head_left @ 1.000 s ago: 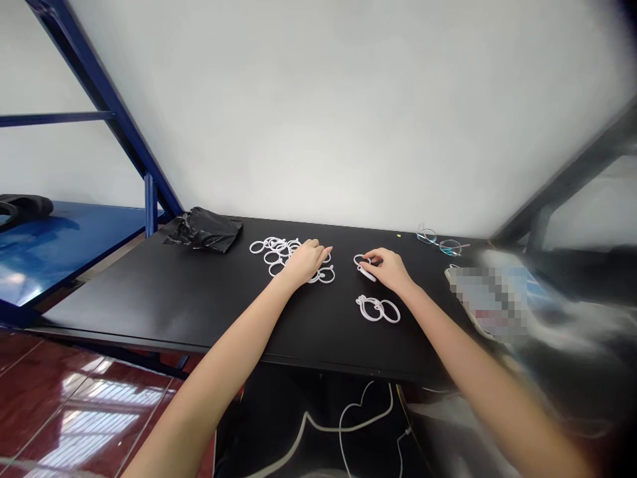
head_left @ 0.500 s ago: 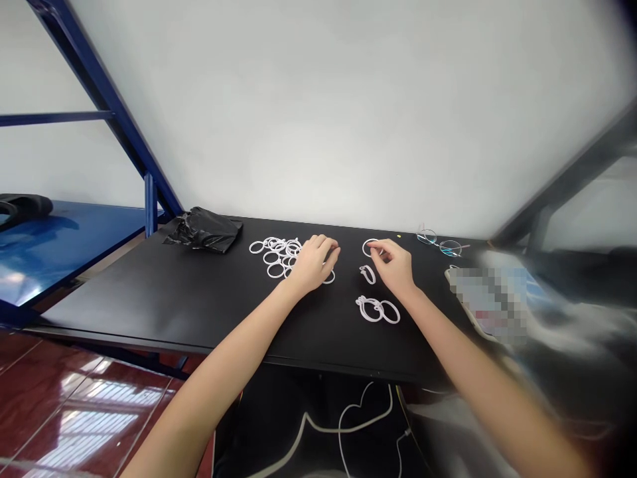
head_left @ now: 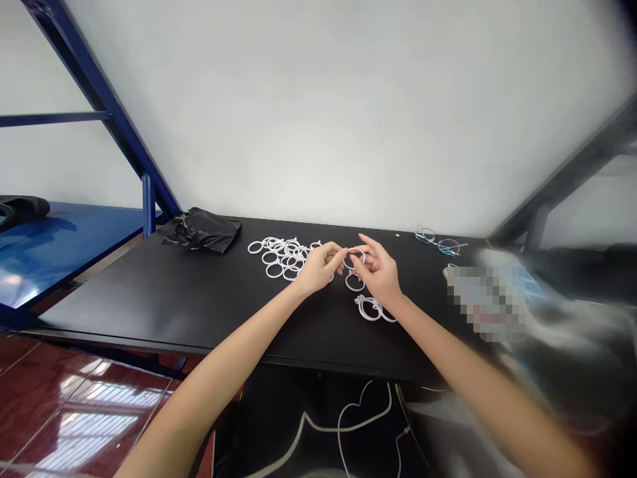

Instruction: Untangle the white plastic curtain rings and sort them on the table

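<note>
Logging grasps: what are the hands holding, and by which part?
A white ring, pinched by its rim between both hands: left hand on its left side, right hand on its right side.

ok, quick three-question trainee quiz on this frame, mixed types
1. True or false: the left hand and the right hand both pinch one white ring.
2. What lies at the far-left corner of the table? A) black bag B) mug C) notebook
3. Fill in: the loose ring pile lies on the ___ hand's side.
Key: 1 true; 2 A; 3 left.
</note>
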Available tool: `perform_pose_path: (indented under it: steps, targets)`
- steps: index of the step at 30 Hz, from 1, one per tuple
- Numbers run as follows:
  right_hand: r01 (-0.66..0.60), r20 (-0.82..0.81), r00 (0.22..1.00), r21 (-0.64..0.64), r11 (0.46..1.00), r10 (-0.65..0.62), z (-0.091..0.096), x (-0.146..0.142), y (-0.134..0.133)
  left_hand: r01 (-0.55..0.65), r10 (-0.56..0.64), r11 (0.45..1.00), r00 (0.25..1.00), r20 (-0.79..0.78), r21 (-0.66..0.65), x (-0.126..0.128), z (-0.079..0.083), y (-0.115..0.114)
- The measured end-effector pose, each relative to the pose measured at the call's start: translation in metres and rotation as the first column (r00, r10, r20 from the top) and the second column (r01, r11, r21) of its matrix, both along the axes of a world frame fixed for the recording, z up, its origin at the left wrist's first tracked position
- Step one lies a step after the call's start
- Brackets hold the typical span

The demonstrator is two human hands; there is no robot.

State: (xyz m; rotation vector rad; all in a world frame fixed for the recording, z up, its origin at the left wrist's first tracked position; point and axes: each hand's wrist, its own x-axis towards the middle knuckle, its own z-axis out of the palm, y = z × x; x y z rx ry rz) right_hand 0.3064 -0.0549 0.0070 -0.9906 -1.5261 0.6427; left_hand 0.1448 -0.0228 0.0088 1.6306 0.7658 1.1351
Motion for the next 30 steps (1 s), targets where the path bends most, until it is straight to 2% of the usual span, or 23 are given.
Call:
perform_pose_path:
  steps: [4,11,14,17,20,22,23,24,26,27,28,30]
  targets:
    - [0.031,-0.117,0.993,-0.002,1.000,-0.031,0.001,-0.005,-0.001,-0.002,0.012,0.995,0.995,0.103,-0.097,0.002,0.001,0.000]
    - [0.145,-0.079,0.986,0.007,0.989,-0.143,0.000,-0.005,-0.001,0.079,-0.023,0.960,0.979,0.205,-0.270,0.001,0.001,0.006]
    - [0.163,-0.007,0.986,0.119,0.979,-0.164,-0.001,-0.006,-0.003,0.102,-0.041,0.950,0.977,0.208,-0.294,0.001,0.004,0.007]
    - [0.165,0.092,0.977,0.230,0.959,-0.190,0.000,-0.007,-0.005,0.072,-0.022,0.957,0.984,0.176,-0.283,0.001,0.006,0.007]
    - [0.153,0.125,0.974,0.247,0.957,-0.188,0.002,-0.008,-0.008,-0.044,0.079,0.972,0.986,0.147,-0.232,0.001,0.006,0.003]
    - [0.117,0.157,0.975,0.250,0.961,-0.160,0.004,-0.008,-0.010,-0.165,0.176,0.981,0.978,0.114,-0.101,0.000,0.006,-0.003]
    - [0.091,0.175,0.975,0.252,0.963,-0.138,0.005,-0.009,-0.011,-0.218,0.215,0.975,0.975,0.059,0.041,-0.001,0.007,-0.007]
    - [0.063,0.191,0.975,0.258,0.964,-0.115,0.006,-0.010,-0.013,-0.240,0.250,0.947,0.968,-0.018,0.213,-0.003,0.007,-0.010]
    - [0.011,0.216,0.974,0.278,0.960,-0.074,0.006,-0.013,-0.016,-0.193,0.319,0.837,0.932,-0.170,0.512,-0.008,0.008,-0.014]
    - [-0.009,0.222,0.973,0.285,0.959,-0.057,0.007,-0.015,-0.018,-0.159,0.347,0.790,0.912,-0.219,0.592,-0.010,0.007,-0.015]
    - [-0.023,0.223,0.974,0.285,0.958,-0.043,0.006,-0.017,-0.020,-0.145,0.362,0.770,0.901,-0.238,0.622,-0.012,0.007,-0.015]
    - [-0.038,0.212,0.977,0.263,0.964,-0.019,0.006,-0.021,-0.024,-0.158,0.386,0.758,0.891,-0.240,0.633,-0.015,0.006,-0.014]
